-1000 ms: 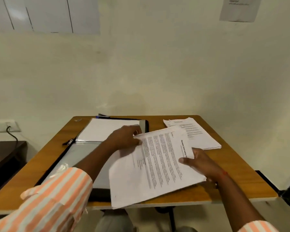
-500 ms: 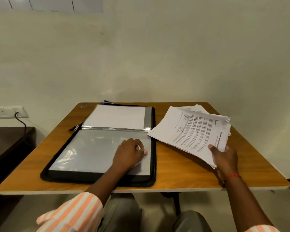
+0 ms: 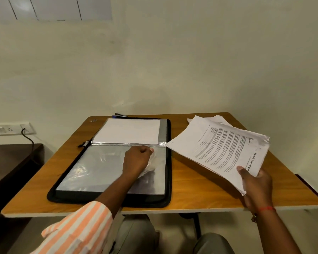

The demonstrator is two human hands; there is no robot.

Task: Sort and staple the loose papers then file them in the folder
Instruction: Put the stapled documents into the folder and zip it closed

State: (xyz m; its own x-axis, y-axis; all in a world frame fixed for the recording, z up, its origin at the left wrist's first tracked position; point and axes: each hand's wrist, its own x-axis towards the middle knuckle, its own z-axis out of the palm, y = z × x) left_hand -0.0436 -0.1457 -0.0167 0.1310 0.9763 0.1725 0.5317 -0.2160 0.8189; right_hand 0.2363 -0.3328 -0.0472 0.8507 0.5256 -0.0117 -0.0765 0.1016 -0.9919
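Head view: the left hand (image 3: pixel 138 159) reaches over the open black zip folder (image 3: pixel 168 180), which lies flat on the wooden table (image 3: pixel 191 191). Its fingers are curled and pinch a clear sleeve (image 3: pixel 106 167) near the spine, rumpling the plastic. The right hand (image 3: pixel 255 186) grips the near corner of a stack of printed papers (image 3: pixel 222 153), thumb on top, holding it tilted above the table just right of the folder; its heading reads "Sample Internship D…".

Smooth wood-grain bench (image 3: pixel 200 182) with a slight sheen, black fabric-edged folder (image 3: pixel 168 162), glossy crinkled clear plastic sleeve (image 3: pixel 99 167), matt white printed papers (image 3: pixel 222 151), metal zip pull (image 3: pixel 84 144), striped cloth sleeve (image 3: pixel 81 230)
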